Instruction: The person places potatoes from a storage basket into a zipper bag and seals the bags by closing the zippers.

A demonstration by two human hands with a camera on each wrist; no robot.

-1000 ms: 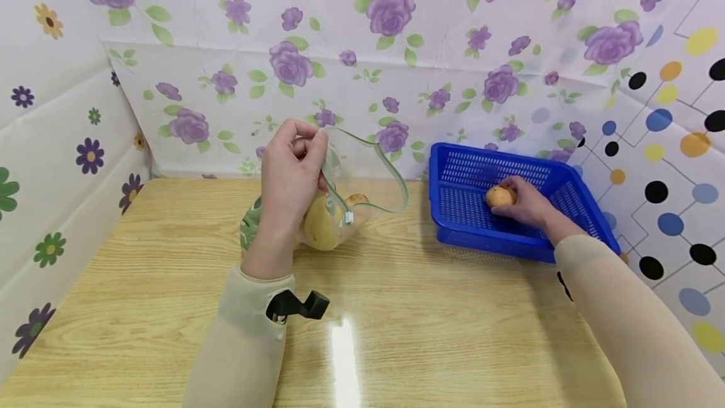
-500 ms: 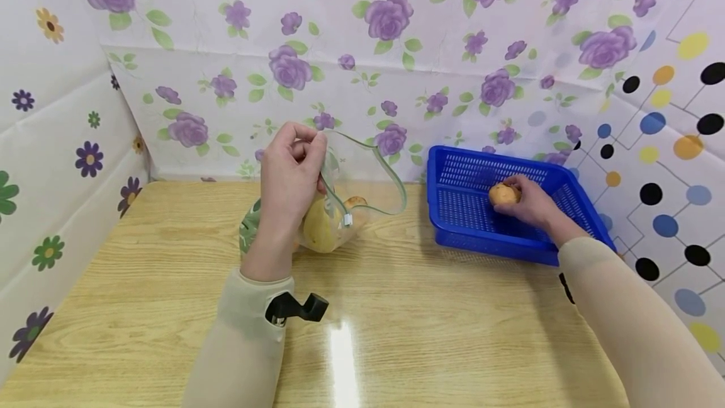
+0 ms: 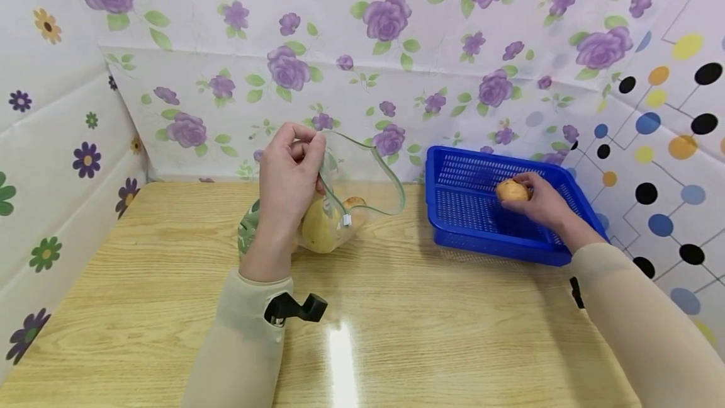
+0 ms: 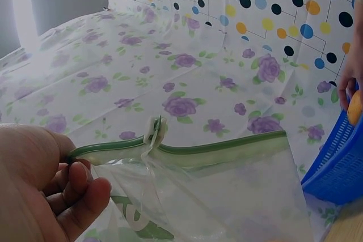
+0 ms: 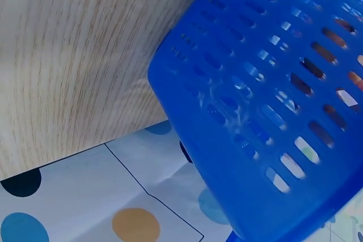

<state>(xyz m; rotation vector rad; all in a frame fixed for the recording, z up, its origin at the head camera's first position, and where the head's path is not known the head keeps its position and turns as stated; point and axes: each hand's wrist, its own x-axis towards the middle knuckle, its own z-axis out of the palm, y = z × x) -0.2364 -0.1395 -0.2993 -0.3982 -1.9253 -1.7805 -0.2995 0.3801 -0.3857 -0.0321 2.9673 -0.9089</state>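
In the head view my left hand [image 3: 287, 184] pinches the rim of a clear zip bag [image 3: 378, 197] between thumb and fingers. The bag's mouth, edged by a green zip strip with a white slider [image 3: 347, 220], gapes toward the right. Inside lie a large yellow fruit [image 3: 319, 230] and a smaller brownish-topped round thing [image 3: 354, 202], both partly covered. My right hand [image 3: 542, 203] grips a round orange-tan fruit [image 3: 512, 191] over the blue basket [image 3: 487, 239]. In the left wrist view, the same fruit [image 4: 355, 109] shows at the right edge.
The blue basket has slotted walls, seen close up in the right wrist view [image 5: 198, 117]. It stands at the back right of the wooden table [image 3: 419, 320], near the dotted sheet [image 3: 668, 175]. A flowered sheet [image 3: 238, 99] hangs behind.
My right hand has shifted slightly right with the fruit, staying over the basket. The left hand and the bag keep nearly the same place.
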